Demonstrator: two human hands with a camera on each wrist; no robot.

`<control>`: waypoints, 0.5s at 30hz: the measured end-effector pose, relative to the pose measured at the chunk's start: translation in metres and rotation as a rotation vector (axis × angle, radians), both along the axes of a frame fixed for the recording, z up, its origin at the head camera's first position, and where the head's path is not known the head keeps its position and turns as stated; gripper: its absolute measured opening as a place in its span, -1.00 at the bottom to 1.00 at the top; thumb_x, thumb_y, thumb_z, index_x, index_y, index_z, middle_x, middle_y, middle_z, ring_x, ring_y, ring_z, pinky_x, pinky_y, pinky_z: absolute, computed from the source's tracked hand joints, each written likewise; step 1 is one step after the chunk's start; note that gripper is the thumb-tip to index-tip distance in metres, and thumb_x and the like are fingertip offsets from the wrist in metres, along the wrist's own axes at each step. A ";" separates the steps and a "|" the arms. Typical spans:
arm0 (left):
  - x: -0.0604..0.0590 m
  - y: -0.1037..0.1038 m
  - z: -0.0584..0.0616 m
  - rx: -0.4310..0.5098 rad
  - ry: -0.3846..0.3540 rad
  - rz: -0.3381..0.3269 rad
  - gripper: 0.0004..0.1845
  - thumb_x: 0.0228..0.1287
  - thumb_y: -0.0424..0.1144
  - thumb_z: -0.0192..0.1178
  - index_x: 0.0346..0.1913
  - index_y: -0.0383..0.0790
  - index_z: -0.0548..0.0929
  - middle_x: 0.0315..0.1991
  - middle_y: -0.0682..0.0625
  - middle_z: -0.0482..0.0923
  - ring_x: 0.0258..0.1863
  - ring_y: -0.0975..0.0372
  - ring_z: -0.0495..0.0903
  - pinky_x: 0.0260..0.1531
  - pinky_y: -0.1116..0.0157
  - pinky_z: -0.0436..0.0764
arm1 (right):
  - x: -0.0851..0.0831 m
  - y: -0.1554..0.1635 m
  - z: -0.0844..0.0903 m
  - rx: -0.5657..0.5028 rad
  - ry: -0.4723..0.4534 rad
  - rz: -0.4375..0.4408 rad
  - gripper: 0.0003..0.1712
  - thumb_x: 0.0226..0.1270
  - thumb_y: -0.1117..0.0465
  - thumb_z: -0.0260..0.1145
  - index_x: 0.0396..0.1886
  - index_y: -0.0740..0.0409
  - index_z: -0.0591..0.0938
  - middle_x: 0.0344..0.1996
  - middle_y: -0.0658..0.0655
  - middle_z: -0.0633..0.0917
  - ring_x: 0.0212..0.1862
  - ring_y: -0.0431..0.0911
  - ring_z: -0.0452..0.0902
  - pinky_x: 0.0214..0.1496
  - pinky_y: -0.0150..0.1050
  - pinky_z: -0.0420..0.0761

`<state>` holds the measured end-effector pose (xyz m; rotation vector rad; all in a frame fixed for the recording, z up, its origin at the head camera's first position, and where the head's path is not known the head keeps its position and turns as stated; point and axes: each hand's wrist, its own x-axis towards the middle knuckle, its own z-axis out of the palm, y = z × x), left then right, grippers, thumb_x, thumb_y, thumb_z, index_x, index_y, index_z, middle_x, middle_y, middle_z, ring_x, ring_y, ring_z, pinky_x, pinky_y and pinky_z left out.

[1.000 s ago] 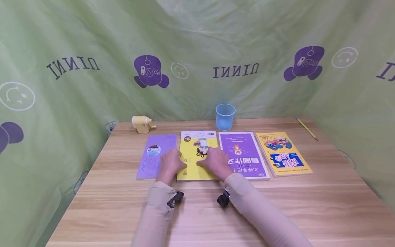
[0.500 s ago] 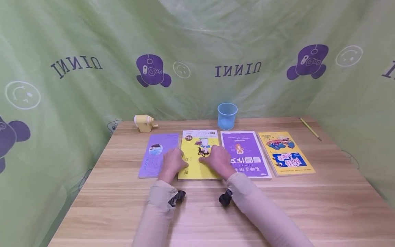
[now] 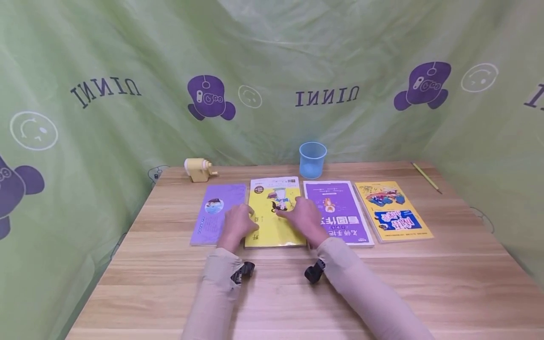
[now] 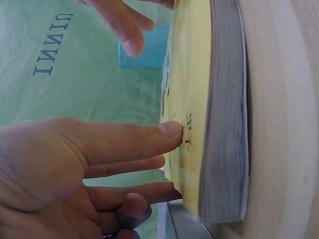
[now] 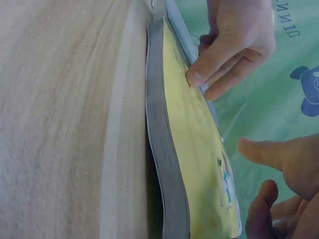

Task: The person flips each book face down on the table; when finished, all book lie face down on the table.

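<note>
- While both hands rest on the yellow book [image 3: 274, 212], nothing is gripped: left hand [image 3: 235, 225] lies with straight fingers on its left edge, right hand [image 3: 302, 218] loosely spread on its cover, fingertips [image 5: 266, 191] just off it.
- Judged step: squaring the book; lifting needs a thumb under the page edge.
- Flanking: lilac book [image 3: 217, 212] left, purple book [image 3: 337, 211] right, touching — little finger room.
- Beyond: blue cup [image 3: 312, 160], pencil sharpener [image 3: 198, 169].

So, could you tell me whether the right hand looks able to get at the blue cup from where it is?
Probably yes. The right hand lies on the yellow book, and the blue cup stands upright beyond the books with nothing between them but flat covers.
</note>
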<state>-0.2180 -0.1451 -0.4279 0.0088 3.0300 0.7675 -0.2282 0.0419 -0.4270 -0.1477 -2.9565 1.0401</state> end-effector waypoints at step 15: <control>-0.001 -0.002 0.000 -0.006 -0.011 -0.034 -0.52 -0.08 -0.38 0.46 0.03 -0.36 0.73 0.09 -0.26 0.69 0.11 -0.16 0.59 0.25 -0.08 0.45 | -0.006 0.020 0.011 -0.354 -0.033 -0.123 -0.23 0.17 0.03 0.53 0.30 0.33 0.54 0.17 0.34 0.67 0.08 0.13 0.67 0.12 -0.03 0.65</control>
